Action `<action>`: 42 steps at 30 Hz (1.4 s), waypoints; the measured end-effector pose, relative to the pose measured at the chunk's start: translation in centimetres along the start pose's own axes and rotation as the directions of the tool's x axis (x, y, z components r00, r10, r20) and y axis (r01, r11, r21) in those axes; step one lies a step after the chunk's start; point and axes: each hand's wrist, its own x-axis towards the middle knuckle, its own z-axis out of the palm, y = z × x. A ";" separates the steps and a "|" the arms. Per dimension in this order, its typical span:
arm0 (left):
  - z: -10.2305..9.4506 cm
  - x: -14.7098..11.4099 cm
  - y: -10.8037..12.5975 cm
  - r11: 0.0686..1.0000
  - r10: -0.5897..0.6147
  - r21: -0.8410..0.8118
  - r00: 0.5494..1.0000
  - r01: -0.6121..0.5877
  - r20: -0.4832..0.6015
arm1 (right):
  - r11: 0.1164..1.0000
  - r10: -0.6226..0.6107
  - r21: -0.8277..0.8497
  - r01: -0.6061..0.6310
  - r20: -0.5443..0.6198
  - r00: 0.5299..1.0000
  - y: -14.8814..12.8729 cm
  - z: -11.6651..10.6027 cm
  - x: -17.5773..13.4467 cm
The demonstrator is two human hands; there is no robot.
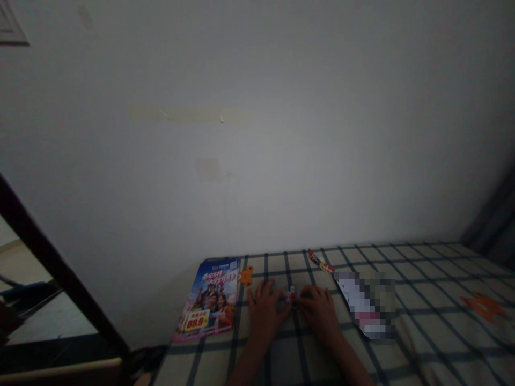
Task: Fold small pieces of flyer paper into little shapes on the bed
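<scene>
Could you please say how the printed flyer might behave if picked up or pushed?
The printed flyer looks like flat paper on the checked cloth, so it would probably bend when lifted. Its low, broad shape suggests sliding, not tipping.

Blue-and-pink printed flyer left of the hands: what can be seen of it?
The blue-and-pink printed paper flyer lies flat on the pale, dark-checked cloth, apart from the left hand. Pale lettering crosses its top, pictured people its middle; a yellow label below reads 89.9. An orange, star-like cutout sits at its right edge, contact unclear.
</scene>
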 end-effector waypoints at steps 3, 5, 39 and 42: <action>0.0 0.0 0.0 1.000 0.000 0.011 1.000 0.000 0.007 | 1.000 0.006 -0.017 -0.006 -0.020 1.000 -0.1 0.1 0.1; 0.1 0.0 0.0 1.000 -0.007 0.012 1.000 0.006 0.019 | 1.000 -0.004 -0.026 0.003 -0.032 0.999 -0.1 0.1 0.1; 0.9 -0.1 -0.4 0.999 0.024 -0.036 0.996 -0.027 -0.082 | 0.999 -0.022 0.032 0.025 -0.094 0.995 1.7 1.3 -0.1; 0.8 0.0 -0.4 0.999 0.012 -0.047 0.997 -0.016 -0.070 | 0.996 -0.005 0.088 0.023 -0.203 0.979 2.5 2.0 0.0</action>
